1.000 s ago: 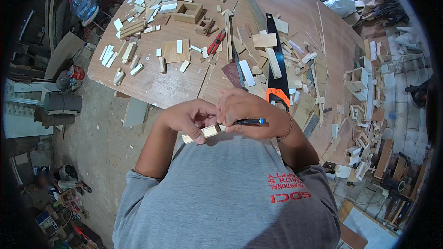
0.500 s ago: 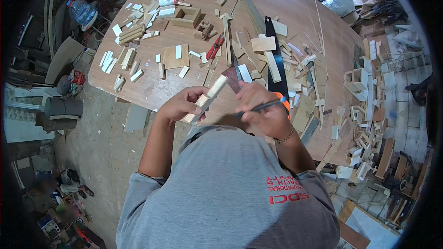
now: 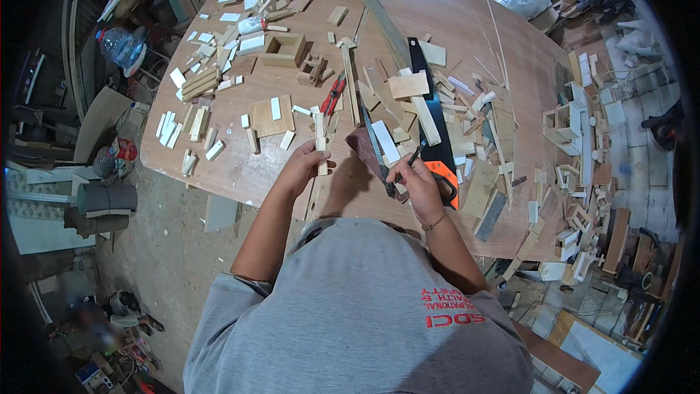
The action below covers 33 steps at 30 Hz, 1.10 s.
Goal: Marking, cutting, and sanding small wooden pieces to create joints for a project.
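My left hand (image 3: 306,164) grips a narrow pale wooden strip (image 3: 320,130), held lengthwise at the table's near edge. My right hand (image 3: 415,186) is closed on a dark marker (image 3: 418,150), over the near end of a narrow saw blade (image 3: 373,144); whether it also touches that saw is unclear. A maroon sheet (image 3: 356,142) lies under the blade. Just right of my hand is a black handsaw with an orange handle (image 3: 448,174), partly covered by wood offcuts (image 3: 424,118). A red and black tool (image 3: 333,93) lies further back.
The wooden table (image 3: 197,179) carries many loose blocks, strips and an open wooden box (image 3: 284,49). A water bottle (image 3: 120,47) stands at left, white sacks (image 3: 525,1) at back right, wooden pieces (image 3: 565,124) along the right side. Another person (image 3: 102,321), blurred, is at lower left.
Both hands have moved forward over the table and apart. The strip, tilted earlier, now points away from me. The marker, earlier sideways, now points away from me in my right hand.
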Each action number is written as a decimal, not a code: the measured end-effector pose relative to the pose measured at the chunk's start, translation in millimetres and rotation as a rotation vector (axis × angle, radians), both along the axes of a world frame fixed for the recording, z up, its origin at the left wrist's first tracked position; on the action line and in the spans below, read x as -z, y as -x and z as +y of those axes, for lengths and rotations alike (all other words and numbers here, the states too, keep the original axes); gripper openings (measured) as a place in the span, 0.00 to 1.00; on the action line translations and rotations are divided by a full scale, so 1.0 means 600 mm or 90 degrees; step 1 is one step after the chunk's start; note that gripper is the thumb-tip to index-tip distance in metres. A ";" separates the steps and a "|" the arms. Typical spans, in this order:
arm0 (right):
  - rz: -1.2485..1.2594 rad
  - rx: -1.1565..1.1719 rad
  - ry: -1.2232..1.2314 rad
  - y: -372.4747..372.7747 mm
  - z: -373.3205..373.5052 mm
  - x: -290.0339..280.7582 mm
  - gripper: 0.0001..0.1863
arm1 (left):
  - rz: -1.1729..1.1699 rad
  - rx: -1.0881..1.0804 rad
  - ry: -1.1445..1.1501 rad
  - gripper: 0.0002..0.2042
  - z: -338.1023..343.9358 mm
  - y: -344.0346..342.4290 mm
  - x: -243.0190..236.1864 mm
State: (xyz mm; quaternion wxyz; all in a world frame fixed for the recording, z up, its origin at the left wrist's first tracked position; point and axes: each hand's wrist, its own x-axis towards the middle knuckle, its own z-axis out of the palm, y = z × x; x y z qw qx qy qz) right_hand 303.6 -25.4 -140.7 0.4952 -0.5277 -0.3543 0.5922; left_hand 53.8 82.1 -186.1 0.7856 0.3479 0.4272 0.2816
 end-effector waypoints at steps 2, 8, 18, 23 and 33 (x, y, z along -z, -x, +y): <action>-0.001 0.010 -0.015 -0.003 0.007 0.008 0.08 | 0.024 -0.001 -0.008 0.16 0.033 -0.011 0.017; 0.008 0.057 0.011 -0.003 0.021 0.013 0.09 | 0.132 -0.004 -0.081 0.15 0.134 -0.041 0.042; 0.007 0.094 0.043 -0.003 0.041 0.033 0.09 | 0.098 -0.044 -0.148 0.19 0.222 -0.063 0.059; -0.007 0.100 0.039 0.006 0.048 0.033 0.10 | 0.103 -0.081 -0.100 0.20 0.241 -0.061 0.062; 0.105 0.030 0.132 0.024 0.060 0.104 0.09 | -0.120 -0.061 0.138 0.18 0.170 -0.005 0.091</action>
